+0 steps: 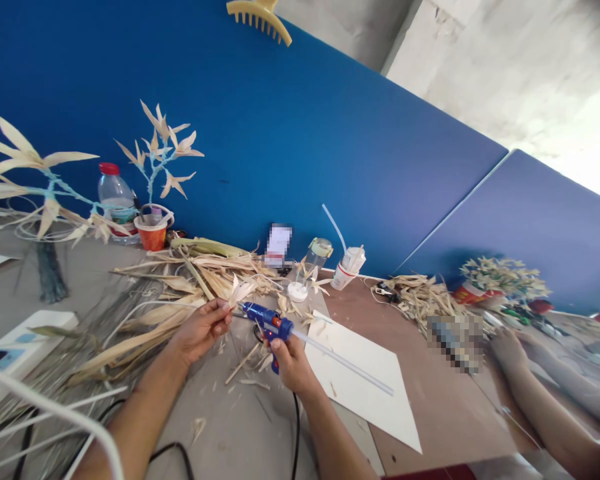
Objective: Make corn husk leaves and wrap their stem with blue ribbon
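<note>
In the head view, the left hand [210, 328] held a pale husk flower [240, 292] pinched between thumb and fingers, its petals pointing up and away from the palm. The right hand [291, 360] was wrapped around the grip of a blue glue gun [266, 320], whose nozzle was pointed at the base of the flower; whether the two touched could not be told. A long translucent glue stick [353, 365] stuck out of the back of the gun and ran above a white sheet [367, 390] on the table [220, 413]. The flower was in front of a heap of dry husks [230, 267]

Farther back, a phone [279, 245] leaned near the blue partition [280, 147], with a clear bottle [317, 257] and a white cup [347, 268] to its right. Toward the left were a red cup [153, 235], a red-capped bottle [115, 199] and branches bearing husk flowers, their stems wrapped in light blue [155, 167]. A white power strip [25, 357] lay at the near left, and another person's forearms [545, 400] rested at the far right
</note>
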